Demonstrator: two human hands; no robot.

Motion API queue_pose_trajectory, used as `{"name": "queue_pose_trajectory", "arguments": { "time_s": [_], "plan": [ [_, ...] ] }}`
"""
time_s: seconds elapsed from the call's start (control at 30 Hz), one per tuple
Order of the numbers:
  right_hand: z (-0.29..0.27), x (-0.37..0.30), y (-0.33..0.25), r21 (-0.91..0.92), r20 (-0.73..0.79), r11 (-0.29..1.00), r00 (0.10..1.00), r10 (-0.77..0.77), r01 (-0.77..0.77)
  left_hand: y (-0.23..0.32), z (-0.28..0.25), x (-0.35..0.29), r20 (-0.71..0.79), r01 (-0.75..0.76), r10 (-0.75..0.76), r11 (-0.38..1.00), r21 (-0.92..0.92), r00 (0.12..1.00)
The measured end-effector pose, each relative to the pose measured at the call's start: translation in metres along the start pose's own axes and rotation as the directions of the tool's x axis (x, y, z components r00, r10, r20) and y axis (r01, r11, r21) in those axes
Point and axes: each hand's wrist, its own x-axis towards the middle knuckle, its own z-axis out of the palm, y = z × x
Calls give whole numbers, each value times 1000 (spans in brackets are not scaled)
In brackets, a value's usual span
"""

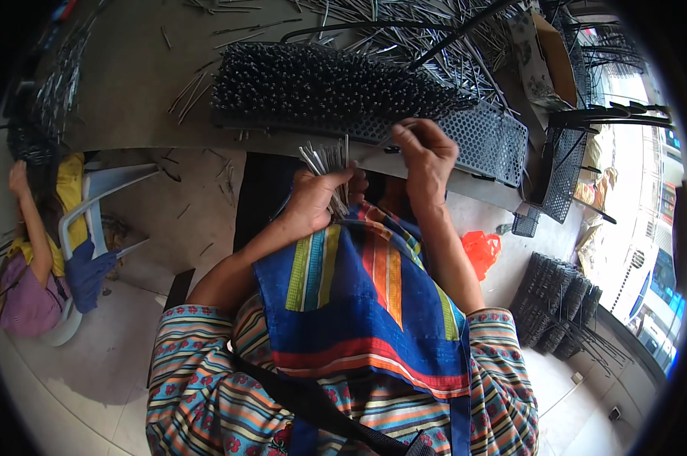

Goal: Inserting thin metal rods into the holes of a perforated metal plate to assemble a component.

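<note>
My left hand point(313, 201) is closed round a bundle of thin metal rods point(330, 158), held upright in front of the table edge above my apron. My right hand point(432, 156) hovers at the front edge of a perforated metal tray point(488, 144), thumb and fingers pinched together; what is between them is too small to make out. Many dark rods point(313, 83) stand on end, packed close together, over the left and middle of the tray. The tray's right end shows bare holes.
Loose metal rods point(465, 68) lie heaped behind the tray, with others scattered on the table point(130, 91). A cardboard box point(537, 61) stands at the back right. Stacked dark wire racks point(560, 304) and a red plastic bag point(480, 252) are on the floor. Another person point(35, 304) sits at left.
</note>
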Motion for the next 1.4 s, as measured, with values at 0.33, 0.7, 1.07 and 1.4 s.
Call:
{"name": "queue_pose_trajectory", "arguments": {
  "time_s": [0.33, 0.7, 1.07, 1.4],
  "plan": [
    [-1, 26, 14, -258, -16, 885, 914, -405, 387, 0, 7, -4, -6, 1, 0, 988, 152, 1000],
    [-14, 13, 14, -381, 141, 804, 888, -437, 456, -3, 1, 1, 16, -7, 6, 995, 95, 1000],
    [2, 17, 17, -406, -87, 850, 912, -401, 335, -2, 10, -3, 28, -39, 36, 993, 110, 999],
    [4, 6, 13, -482, 19, 766, 879, -476, 425, -4, 4, 0, 48, -36, 31, 994, 100, 998]
  ]
}}
